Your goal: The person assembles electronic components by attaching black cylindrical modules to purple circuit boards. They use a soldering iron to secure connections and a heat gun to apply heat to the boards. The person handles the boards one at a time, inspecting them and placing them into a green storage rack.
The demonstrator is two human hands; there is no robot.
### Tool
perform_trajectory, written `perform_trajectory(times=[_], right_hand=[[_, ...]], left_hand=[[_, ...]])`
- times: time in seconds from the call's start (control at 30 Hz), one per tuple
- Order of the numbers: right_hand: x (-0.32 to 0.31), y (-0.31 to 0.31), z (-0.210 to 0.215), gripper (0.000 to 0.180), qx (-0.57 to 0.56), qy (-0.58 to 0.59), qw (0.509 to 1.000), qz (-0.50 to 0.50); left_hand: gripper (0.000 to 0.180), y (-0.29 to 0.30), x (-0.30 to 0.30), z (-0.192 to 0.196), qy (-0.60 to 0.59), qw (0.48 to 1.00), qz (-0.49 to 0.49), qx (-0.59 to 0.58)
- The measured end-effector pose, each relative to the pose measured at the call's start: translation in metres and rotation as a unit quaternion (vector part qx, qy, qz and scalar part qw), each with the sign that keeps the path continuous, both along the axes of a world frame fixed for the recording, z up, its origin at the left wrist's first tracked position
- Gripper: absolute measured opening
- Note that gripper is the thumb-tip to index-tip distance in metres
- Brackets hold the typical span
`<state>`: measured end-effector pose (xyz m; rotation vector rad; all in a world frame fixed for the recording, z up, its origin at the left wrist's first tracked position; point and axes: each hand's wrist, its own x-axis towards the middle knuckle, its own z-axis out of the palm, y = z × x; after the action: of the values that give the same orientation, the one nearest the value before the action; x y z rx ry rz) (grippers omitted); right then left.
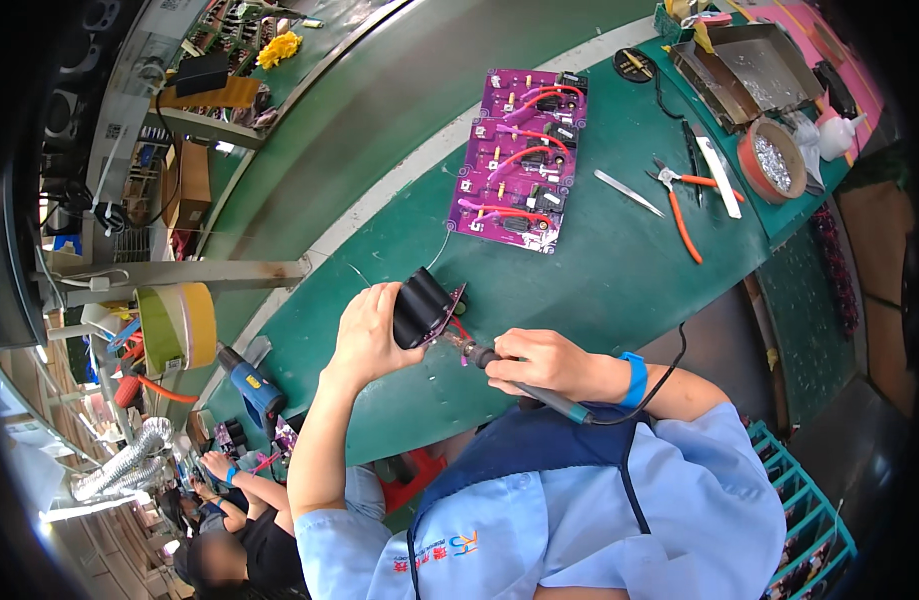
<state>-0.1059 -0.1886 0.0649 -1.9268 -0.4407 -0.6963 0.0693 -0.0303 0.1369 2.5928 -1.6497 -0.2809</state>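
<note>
My left hand [367, 335] is closed around black cylindrical capacitors [420, 309] on a small purple circuit board [453, 314], holding it tilted above the green mat [379, 435]. Red wires hang off the board's lower side. My right hand [541, 362] grips a soldering iron [557, 403] like a pen, its front end pointing left at the board's wires. Whether the tip touches a joint is too small to tell. Beyond my hands, a purple panel of several joined boards [471, 190] with red wires lies flat on the mat.
Tweezers [629, 193], orange-handled cutters [686, 235] and a white strip [718, 177] lie at the right. Behind them stand a round dish [755, 170] of silvery scraps and a metal tray [694, 75]. A blue heat gun [251, 390] rests at the left, near another person's arm [264, 488].
</note>
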Motion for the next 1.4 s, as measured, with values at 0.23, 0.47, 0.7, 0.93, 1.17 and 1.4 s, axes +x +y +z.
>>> perform_trajectory(times=[0.23,0.47,0.7,0.93,1.17,1.4], right_hand=[[0.000,-0.005,-0.004,0.019,0.006,-0.008,0.999,-0.031],[0.001,-0.012,-0.016,0.020,0.037,0.008,0.999,-0.033],[0.002,-0.019,-0.018,0.018,0.042,0.044,0.998,-0.008],[0.000,-0.020,-0.018,0.022,0.035,0.061,0.997,0.017],[0.000,-0.019,-0.017,0.022,0.043,0.067,0.997,0.009],[-0.007,-0.026,-0.005,0.022,0.089,0.044,0.995,-0.013]], left_hand=[[0.066,0.001,0.001,-0.001,-0.007,1.000,0.001,0.004],[0.066,-0.001,0.002,0.000,-0.005,1.000,-0.002,0.004],[0.066,-0.002,0.002,0.001,0.003,1.000,0.001,0.008],[0.066,-0.001,0.001,0.001,-0.009,1.000,-0.007,-0.001],[0.069,-0.003,0.001,0.005,-0.008,1.000,-0.006,0.018],[0.071,-0.004,0.001,0.005,-0.002,1.000,0.004,0.026]])
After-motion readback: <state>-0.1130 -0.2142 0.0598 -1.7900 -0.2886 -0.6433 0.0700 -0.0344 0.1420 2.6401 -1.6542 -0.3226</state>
